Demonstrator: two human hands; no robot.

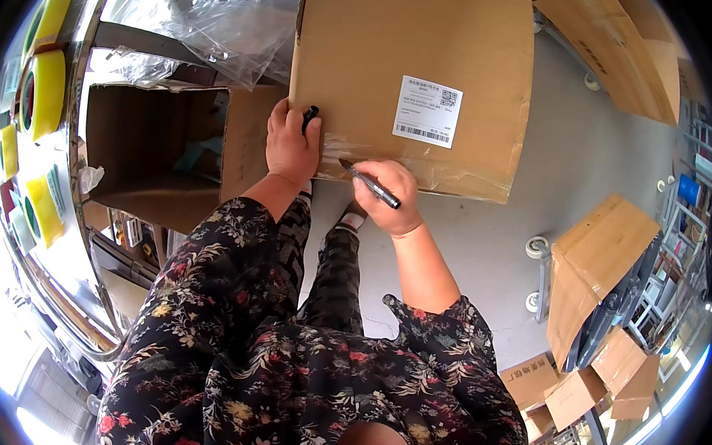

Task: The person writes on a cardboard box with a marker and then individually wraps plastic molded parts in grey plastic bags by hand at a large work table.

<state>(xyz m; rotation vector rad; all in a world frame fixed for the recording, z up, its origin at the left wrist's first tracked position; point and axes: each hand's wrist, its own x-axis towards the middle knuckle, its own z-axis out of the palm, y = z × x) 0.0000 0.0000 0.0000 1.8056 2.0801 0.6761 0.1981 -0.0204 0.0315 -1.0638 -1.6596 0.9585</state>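
A large brown cardboard box (358, 51) stands in front of me, with a white printed label (427, 129) on its upper face. Transparent tape (460, 178) runs along the box's near edge. My right hand (393, 204) grips an uncapped black marker pen (374, 188), its tip pointing left over the taped area near the box's front edge. I cannot tell whether the tip touches the cardboard. At the box's left edge, my left hand (291, 149) is closed around a small black marker cap (310, 115) that sticks up between thumb and fingers.
Left of me, an open cardboard box (239, 134) sits under crumpled plastic film (245, 28). Rolls of yellow tape (44, 96) line the far left. On the right are a cardboard carton (603, 246) with dark items, a wheeled trolley (542, 279), smaller boxes (578, 397) and a grey floor (460, 253).
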